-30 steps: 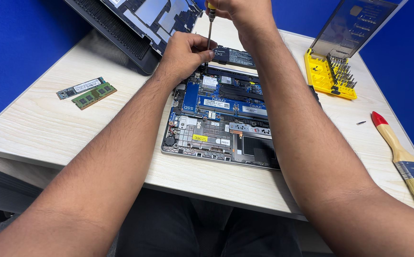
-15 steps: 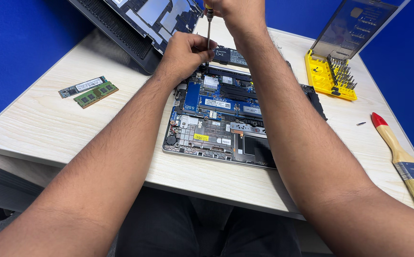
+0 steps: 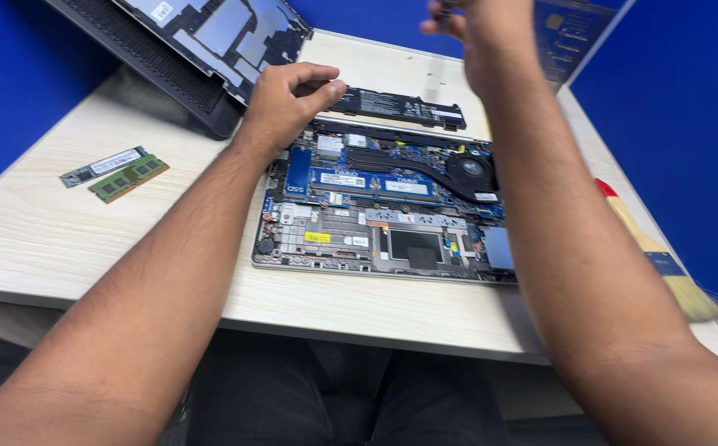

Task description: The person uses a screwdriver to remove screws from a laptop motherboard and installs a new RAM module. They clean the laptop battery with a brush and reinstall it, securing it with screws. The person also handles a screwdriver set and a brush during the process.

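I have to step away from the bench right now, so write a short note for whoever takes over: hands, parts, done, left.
Left hand rests at the back edge of the opened laptop, fingers curled by the long black battery.
Right hand is raised above the table, blurred; what it grips cannot be told.
Done: bottom cover is off, lying behind; two memory sticks lie on the table at the left.
Left: board, fan and heat pipe sit in the chassis.

The left hand [image 3: 289, 99] curled over the opened laptop's [image 3: 375, 211] far-left corner, fingertips by the long black battery [image 3: 400, 107]. The right hand [image 3: 478, 25] was raised, blurred. Two memory modules [image 3: 115, 172] lay near the table's [image 3: 37, 239] left edge.
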